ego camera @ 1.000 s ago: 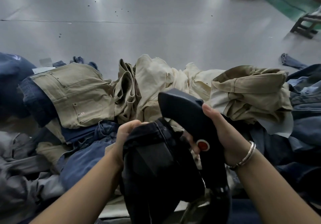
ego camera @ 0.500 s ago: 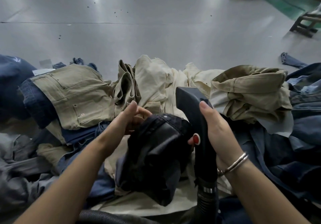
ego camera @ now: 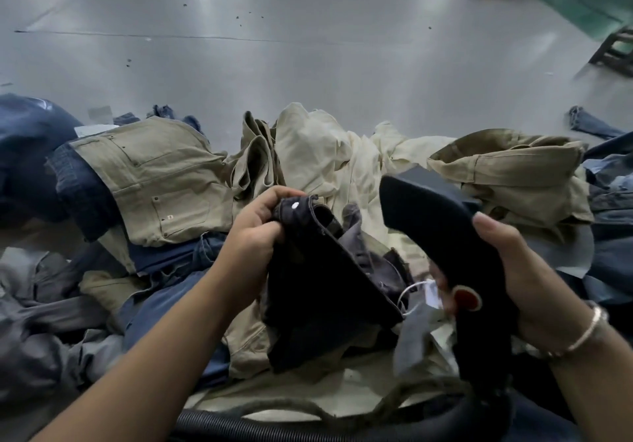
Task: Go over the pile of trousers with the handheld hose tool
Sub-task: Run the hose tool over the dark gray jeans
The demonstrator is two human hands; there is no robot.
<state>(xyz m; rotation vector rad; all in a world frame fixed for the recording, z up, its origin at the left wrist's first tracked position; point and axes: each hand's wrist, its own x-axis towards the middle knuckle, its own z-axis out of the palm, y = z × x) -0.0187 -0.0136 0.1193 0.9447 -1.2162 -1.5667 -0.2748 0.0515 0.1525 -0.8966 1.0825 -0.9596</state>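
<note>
- The dark trousers (ego camera: 322, 270) are lifted off the heap at near centre, waistband uppermost with its pale button facing the camera, the legs hanging down toward the near edge. Raised this way, the waist opening faces the tool, probably so the inside can be reached.
- The left hand (ego camera: 255, 232) pinches the waistband at its left end, fingers curled tight over the fold and thumb tucked behind. That grip seems meant to keep the cloth taut and open rather than slumped.
- A white tag on a thin loop (ego camera: 430, 292) dangles just right of the trousers, between them and the tool.
- The handheld hose tool (ego camera: 442, 232) is held just right of the garment, its flat mouth tilted up and to the far left, not touching the fabric. I judge it is poised to come down onto the open waist.
- The right hand (ego camera: 524, 277) wraps the tool's handle from the right, fingers curled round it; the thumb lies on the far side, near the red button (ego camera: 466, 298), though whether it presses it cannot be told.
- The ribbed black hose (ego camera: 260, 424) runs from the tool's base along the near edge, left slack so the tool can swing freely.
- Beyond, the pile of khaki, cream and blue trousers (ego camera: 164, 181) spreads from left to right, waiting for its turn.
- The grey floor (ego camera: 308, 47) lies far behind, with a stool (ego camera: 613, 52) at far right.
</note>
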